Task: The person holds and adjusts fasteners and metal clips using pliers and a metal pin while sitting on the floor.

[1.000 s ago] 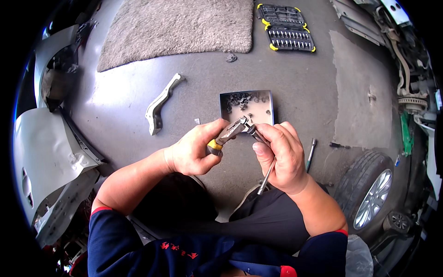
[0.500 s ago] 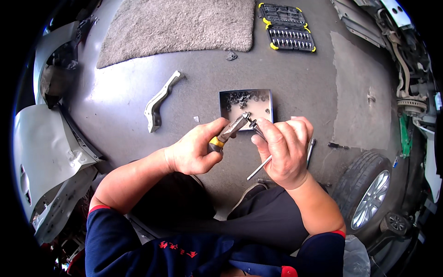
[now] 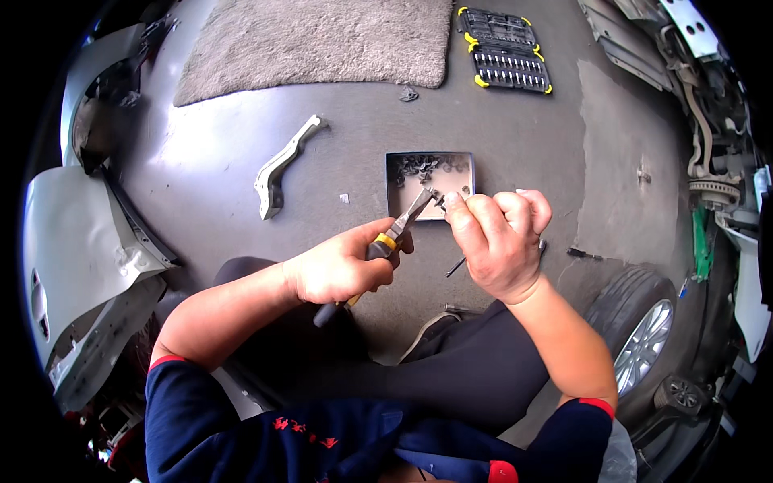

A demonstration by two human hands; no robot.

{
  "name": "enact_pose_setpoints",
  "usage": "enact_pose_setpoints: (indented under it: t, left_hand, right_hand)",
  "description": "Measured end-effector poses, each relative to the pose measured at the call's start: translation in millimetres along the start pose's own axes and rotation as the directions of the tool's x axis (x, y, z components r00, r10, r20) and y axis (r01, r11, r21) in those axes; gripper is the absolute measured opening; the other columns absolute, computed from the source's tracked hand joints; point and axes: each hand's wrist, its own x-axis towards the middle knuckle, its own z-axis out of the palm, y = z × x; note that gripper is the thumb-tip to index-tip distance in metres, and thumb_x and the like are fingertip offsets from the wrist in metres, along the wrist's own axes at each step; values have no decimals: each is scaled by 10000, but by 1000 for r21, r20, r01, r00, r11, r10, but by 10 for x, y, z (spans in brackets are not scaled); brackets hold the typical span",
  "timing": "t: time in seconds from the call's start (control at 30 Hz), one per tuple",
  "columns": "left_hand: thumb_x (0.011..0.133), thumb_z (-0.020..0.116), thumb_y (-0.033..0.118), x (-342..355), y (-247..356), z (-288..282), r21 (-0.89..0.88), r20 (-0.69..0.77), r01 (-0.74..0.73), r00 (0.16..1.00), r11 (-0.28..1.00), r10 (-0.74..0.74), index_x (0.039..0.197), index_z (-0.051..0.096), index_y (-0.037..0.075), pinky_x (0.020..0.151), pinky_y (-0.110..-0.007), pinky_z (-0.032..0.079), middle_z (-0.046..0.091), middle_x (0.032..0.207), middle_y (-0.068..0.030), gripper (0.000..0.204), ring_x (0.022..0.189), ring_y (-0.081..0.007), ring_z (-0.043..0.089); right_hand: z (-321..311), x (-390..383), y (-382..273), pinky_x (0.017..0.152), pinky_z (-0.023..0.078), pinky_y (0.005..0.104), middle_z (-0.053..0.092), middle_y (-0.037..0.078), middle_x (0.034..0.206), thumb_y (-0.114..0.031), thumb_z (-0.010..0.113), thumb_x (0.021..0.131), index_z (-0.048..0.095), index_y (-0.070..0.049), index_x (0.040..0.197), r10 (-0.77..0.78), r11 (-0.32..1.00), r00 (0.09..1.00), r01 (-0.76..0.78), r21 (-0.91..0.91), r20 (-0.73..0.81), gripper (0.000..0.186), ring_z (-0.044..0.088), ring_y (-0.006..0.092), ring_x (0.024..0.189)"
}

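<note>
My left hand (image 3: pixel 342 262) is wrapped round a pair of pliers (image 3: pixel 408 219) with black and yellow handles, jaws pointing up and to the right. At the jaw tips is a small black plastic clip (image 3: pixel 440 201), which the closed thumb and fingers of my right hand (image 3: pixel 498 241) pinch from the other side. Beneath both lies a shallow open box (image 3: pixel 388 181) with several black clips (image 3: pixel 419 167) heaped along its far side. A thin dark rod (image 3: pixel 456 266) shows under my right hand; whether the hand holds it I cannot tell.
A grey rug (image 3: pixel 314 48) and an open socket set case (image 3: pixel 509 68) lie far off. To the left are a bent metal bracket (image 3: pixel 278 173) and a pale car panel (image 3: pixel 80 249). A wheel (image 3: pixel 640 330) lies at the right, near exposed car parts (image 3: pixel 713 189).
My right hand has turned, its knuckles now more upward. More of the pliers' handles shows below my left hand. The rod under my right hand shows shorter and darker.
</note>
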Motion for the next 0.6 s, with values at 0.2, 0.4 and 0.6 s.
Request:
enact_pose_setpoints:
  t: [0.2, 0.4, 0.6]
  left_hand:
    - [902, 614, 64, -365, 123, 242, -307, 15, 145, 989, 941, -148, 1331, 534, 42, 694, -307, 531, 594, 962, -64, 436, 792, -161, 610]
    - [939, 590, 131, -746, 80, 425, -245, -58, 63, 995, 967, -80, 1335, 530, 35, 616, -303, 484, 588, 848, -28, 411, 715, -117, 564]
    - [859, 576, 25, -948, 36, 501, 299, -211, -224, 933, 928, 293, 1284, 535, 9, 790, -398, 538, 604, 954, -107, 427, 863, -233, 614]
  right_hand:
    - [-231, 238, 16, 1031, 383, 474, 628, -31, 1038, -173, 727, 842, 749, -152, 1119, -273, 960, 962, 274, -49, 33, 278, 554, 160, 953]
    - [-520, 547, -70, 693, 488, 367, 649, 46, 882, -207, 795, 890, 669, -76, 1022, -264, 924, 955, 211, 319, 132, 225, 578, 244, 739]
    - [-641, 312, -491, 579, 439, 275, 519, -23, 715, -250, 664, 1081, 609, -85, 1023, 226, -172, 745, -604, 778, 628, 183, 457, 124, 590]
